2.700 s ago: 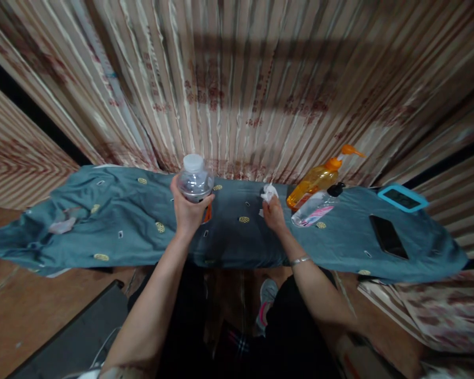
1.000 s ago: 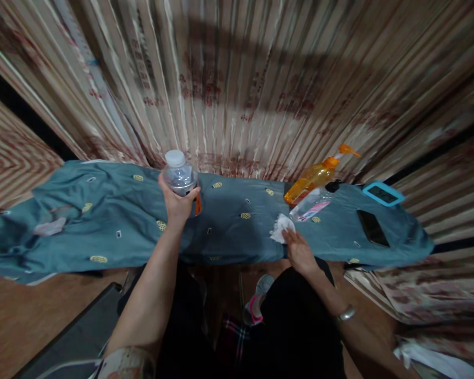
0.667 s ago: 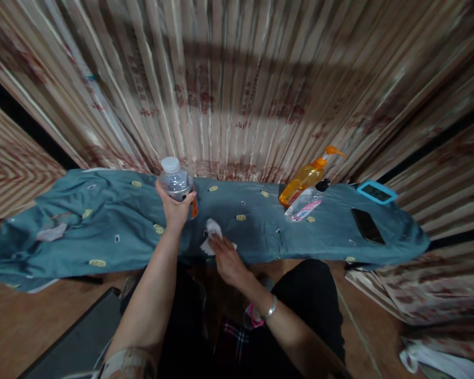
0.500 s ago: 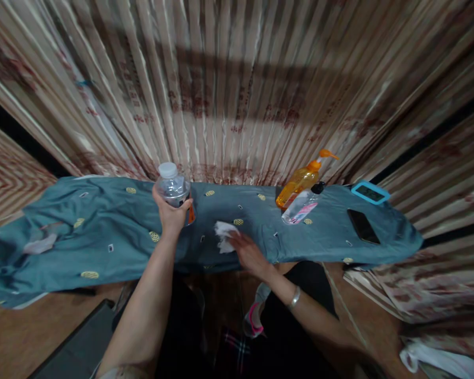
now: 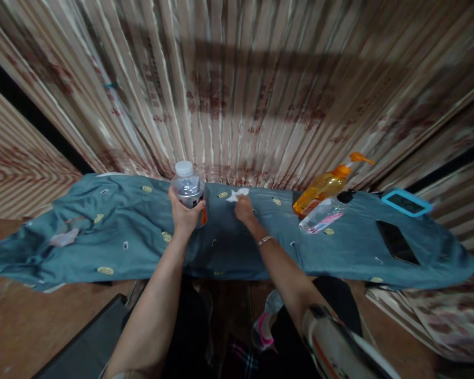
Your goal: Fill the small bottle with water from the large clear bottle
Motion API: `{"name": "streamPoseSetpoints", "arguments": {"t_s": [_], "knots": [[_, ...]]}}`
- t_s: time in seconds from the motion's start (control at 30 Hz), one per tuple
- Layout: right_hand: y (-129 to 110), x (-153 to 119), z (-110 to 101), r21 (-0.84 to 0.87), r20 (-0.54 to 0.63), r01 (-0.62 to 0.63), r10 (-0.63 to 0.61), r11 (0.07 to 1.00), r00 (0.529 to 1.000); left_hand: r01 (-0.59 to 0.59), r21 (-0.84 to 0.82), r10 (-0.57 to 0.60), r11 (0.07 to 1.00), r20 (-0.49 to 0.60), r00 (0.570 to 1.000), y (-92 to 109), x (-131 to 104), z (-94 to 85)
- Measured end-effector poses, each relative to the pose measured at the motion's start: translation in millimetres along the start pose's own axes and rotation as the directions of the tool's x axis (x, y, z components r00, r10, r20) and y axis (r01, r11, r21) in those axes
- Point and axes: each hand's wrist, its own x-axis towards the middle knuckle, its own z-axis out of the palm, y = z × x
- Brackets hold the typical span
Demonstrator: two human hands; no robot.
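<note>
My left hand [image 5: 185, 213] is wrapped round a clear plastic bottle [image 5: 190, 188] with a white cap, upright on the cloth-covered table. Part of an orange label shows beside my thumb. My right hand [image 5: 245, 209] is closed on a crumpled white tissue [image 5: 237, 195], near the back edge of the table and to the right of the bottle. Its fingers partly hide the tissue, which lies at the surface of the teal patterned cloth [image 5: 237, 252].
To the right stand an orange pump bottle [image 5: 319, 192] and a clear bottle with a black top [image 5: 323, 215]. Beyond them are a blue-framed digital clock [image 5: 406, 203] and a black phone [image 5: 397, 242]. A whitish scrap [image 5: 64, 238] lies at left. A pleated curtain [image 5: 237, 95] hangs behind.
My right hand has moved forward with the tissue, from the middle of the table towards its back edge. My left hand keeps its hold on the bottle. The view has shifted slightly left.
</note>
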Motion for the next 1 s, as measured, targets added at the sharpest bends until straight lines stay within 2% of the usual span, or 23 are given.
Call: {"name": "streamPoseSetpoints", "arguments": {"t_s": [0.1, 0.17, 0.2, 0.27, 0.3, 0.37, 0.43, 0.5, 0.57, 0.63, 0.73, 0.8, 0.87, 0.93, 1.0], "knots": [[-57.9, -22.8, 15.2, 0.08, 0.036, 0.249, -0.252, 0.965, 0.967, 0.018, 0.018, -0.018, 1.0, -0.009, 1.0, 4.0, 0.1, 0.0], [-68.7, -56.7, 13.3, 0.115, 0.041, 0.377, -0.383, 0.919, 0.923, 0.016, 0.018, -0.016, 1.0, -0.018, 1.0, 5.3, 0.3, 0.2], [-63.4, -76.2, 9.0, 0.129, 0.048, 0.436, -0.445, 0.89, 0.894, 0.01, 0.014, -0.01, 1.0, -0.019, 1.0, 5.3, 0.5, 0.3], [-32.5, -113.9, -4.7, 0.136, 0.06, 0.495, -0.506, 0.858, 0.861, 0.004, 0.005, -0.004, 1.0, -0.019, 1.0, 4.6, 0.9, 0.8], [-9.2, -130.1, -12.9, 0.126, 0.06, 0.486, -0.496, 0.865, 0.866, 0.005, 0.002, -0.005, 1.0, -0.017, 1.0, 4.0, 1.0, 0.9], [43.8, -154.0, -29.2, 0.079, 0.04, 0.386, -0.389, 0.919, 0.92, 0.009, 0.003, -0.009, 1.0, -0.008, 1.0, 3.1, 1.3, 0.7], [89.9, -166.7, -41.2, 0.014, -0.015, 0.215, -0.215, 0.976, 0.977, 0.004, 0.005, -0.004, 1.0, -0.002, 1.0, 2.4, 1.6, -0.1], [111.8, -172.3, -45.5, -0.024, -0.052, 0.097, -0.098, 0.995, 0.994, 0.002, 0.006, -0.002, 1.0, 0.0, 1.0, 1.8, 2.0, -0.9], [101.0, -176.4, -42.0, -0.031, -0.063, 0.056, -0.058, 0.998, 0.996, 0.008, 0.008, -0.008, 1.0, 0.002, 1.0, 1.0, 2.4, -1.0], [63.2, -183.5, -34.4, -0.006, -0.049, 0.099, -0.099, 0.995, 0.994, 0.01, 0.014, -0.01, 1.0, 0.004, 1.0, 0.2, 2.4, -0.2], [-1.3, -199.6, -26.8, 0.07, 0.012, 0.292, -0.293, 0.954, 0.956, -0.008, 0.022, 0.008, 1.0, -0.003, 1.0, -1.0, 1.7, 1.3], [-18.2, -211.3, -29.4, 0.102, 0.037, 0.369, -0.374, 0.924, 0.927, -0.031, 0.024, 0.031, 0.999, 0.0, 1.0, -1.7, 1.0, 1.3], [-3.0, -222.5, -37.7, 0.107, 0.053, 0.386, -0.393, 0.916, 0.918, -0.063, 0.008, 0.063, 0.998, 0.003, 0.998, -2.5, 0.6, 0.2], [36.4, -233.0, -48.9, 0.089, 0.06, 0.362, -0.367, 0.928, 0.928, -0.082, -0.014, 0.082, 0.997, 0.001, 0.997, -3.4, 0.5, -1.6], [82.5, -240.9, -59.6, 0.05, 0.038, 0.29, -0.292, 0.956, 0.956, -0.073, -0.025, 0.073, 0.997, 0.002, 0.997, -4.4, 0.7, -3.2]]}}
